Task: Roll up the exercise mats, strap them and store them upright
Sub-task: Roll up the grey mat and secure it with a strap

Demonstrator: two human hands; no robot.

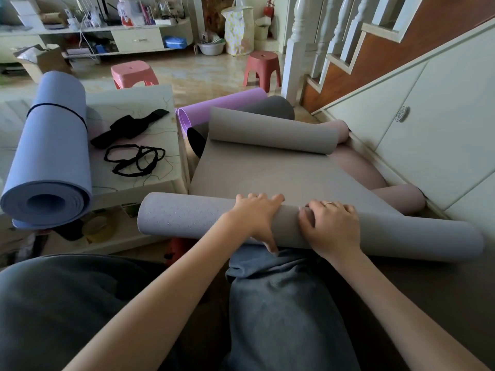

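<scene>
Both forearms reach forward over the person's lap to a half-rolled grey mat (pixel 267 167). The left hand (pixel 255 216) lies over the top of the near roll, fingers curved across its far side and thumb tucked under the near edge against the trousers (pixel 284 303), grasping the roll. The right hand (pixel 330 227), with a ring on one finger, sits just beside it on the same roll, fingers bent and pressing down, thumb toward the left hand; it holds the roll too. Beyond the hands the mat runs flat, then curls into a second loose roll at its far end.

Left of the grip stands a pale low table (pixel 160 103) carrying a blue mat (pixel 53 145), rolled and banded with a black strap (pixel 56 105), beside loose black cords (pixel 135 159) and a black wrap (pixel 131 125). Past the far roll lie a purple mat (pixel 222 103) and a dark roll. Right of the grip are pink cushions (pixel 359 167), cream cabinet panels and a staircase. Farther off, two red stools (pixel 261 66) stand on a glossy tiled floor.

The grey mat is matte, with fine embossed dots.
</scene>
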